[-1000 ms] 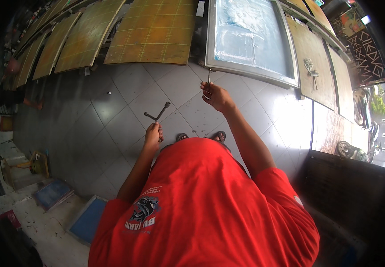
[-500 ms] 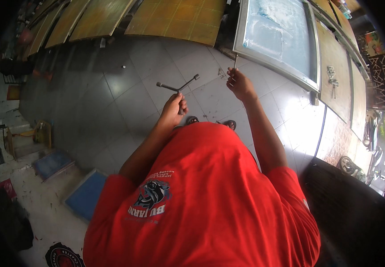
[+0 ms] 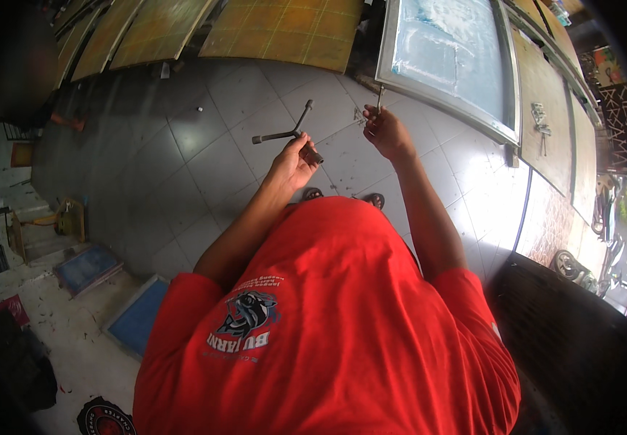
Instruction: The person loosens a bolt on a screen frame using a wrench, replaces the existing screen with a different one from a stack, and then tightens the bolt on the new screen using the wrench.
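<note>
My left hand (image 3: 293,168) grips a grey metal three-way socket wrench (image 3: 295,133) by one arm. The other two arms spread up and left over the tiled floor. My right hand (image 3: 389,136) is raised at the near left corner of a metal-framed screen (image 3: 447,114). Its fingertips are closed around a thin upright metal bolt (image 3: 380,98) beside that corner. The bolt's lower end is hidden by the fingers. Pale blue-white mesh fills the frame.
Yellowish boards (image 3: 277,36) line the far side. A metal clamp (image 3: 540,119) sits on the board at right. Blue framed screens (image 3: 139,312) lie lower left. Beyond them, at far left, another person's hand (image 3: 70,122) shows. A dark bench (image 3: 560,319) stands lower right.
My left hand has turned the wrench, so its free arms point more upward and leftward. My right hand has shifted slightly left at the bolt. Another person's arm has come in at far left.
</note>
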`<state>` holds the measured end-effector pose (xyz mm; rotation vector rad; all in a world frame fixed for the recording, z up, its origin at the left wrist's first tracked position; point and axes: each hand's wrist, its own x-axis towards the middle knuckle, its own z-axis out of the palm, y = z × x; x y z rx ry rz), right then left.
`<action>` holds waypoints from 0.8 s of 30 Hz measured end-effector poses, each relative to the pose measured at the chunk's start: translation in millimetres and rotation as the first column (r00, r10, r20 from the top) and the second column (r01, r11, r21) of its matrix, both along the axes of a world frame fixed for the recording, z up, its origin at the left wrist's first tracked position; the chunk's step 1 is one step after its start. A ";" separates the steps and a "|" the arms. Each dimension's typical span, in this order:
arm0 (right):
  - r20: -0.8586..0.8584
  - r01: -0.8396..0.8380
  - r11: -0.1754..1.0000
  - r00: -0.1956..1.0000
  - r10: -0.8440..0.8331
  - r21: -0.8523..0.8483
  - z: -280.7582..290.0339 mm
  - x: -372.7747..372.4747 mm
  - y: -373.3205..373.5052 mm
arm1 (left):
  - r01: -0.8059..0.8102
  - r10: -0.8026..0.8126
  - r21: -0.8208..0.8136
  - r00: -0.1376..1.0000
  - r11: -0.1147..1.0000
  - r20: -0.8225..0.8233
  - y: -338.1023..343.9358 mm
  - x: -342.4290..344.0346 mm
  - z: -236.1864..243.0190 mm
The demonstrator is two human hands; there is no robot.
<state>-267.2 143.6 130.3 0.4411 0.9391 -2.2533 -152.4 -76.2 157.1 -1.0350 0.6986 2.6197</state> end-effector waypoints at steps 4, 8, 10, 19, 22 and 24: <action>-0.032 0.063 0.996 0.998 -0.061 0.057 -8.1 0.0 0.2 | 0.006 -0.007 -0.018 1.000 1.000 -0.025 -7.0 7.6 -14.6; -0.012 0.113 0.976 0.994 -0.113 0.185 -25.9 3.3 -3.2 | -0.002 0.001 -0.034 0.999 0.999 -0.032 -18.5 20.1 -29.6; -0.023 0.127 0.979 0.992 -0.125 0.160 -28.0 5.9 -4.7 | -0.015 0.012 -0.057 0.999 0.998 -0.044 -23.6 27.4 -37.2; -0.155 0.310 0.772 0.950 -0.270 0.555 -22.6 71.5 64.3 | -0.038 0.033 -0.220 0.999 0.975 -0.030 -60.2 76.4 -93.3; -0.401 0.454 0.377 0.891 -0.215 0.807 -9.5 69.7 162.2 | -0.036 0.037 -0.293 0.999 0.955 -0.003 -56.6 82.5 -93.0; -0.665 0.666 0.000 0.746 -0.036 0.746 2.5 54.9 246.8 | -0.007 0.008 -0.362 1.000 0.932 0.001 -46.4 74.5 -78.9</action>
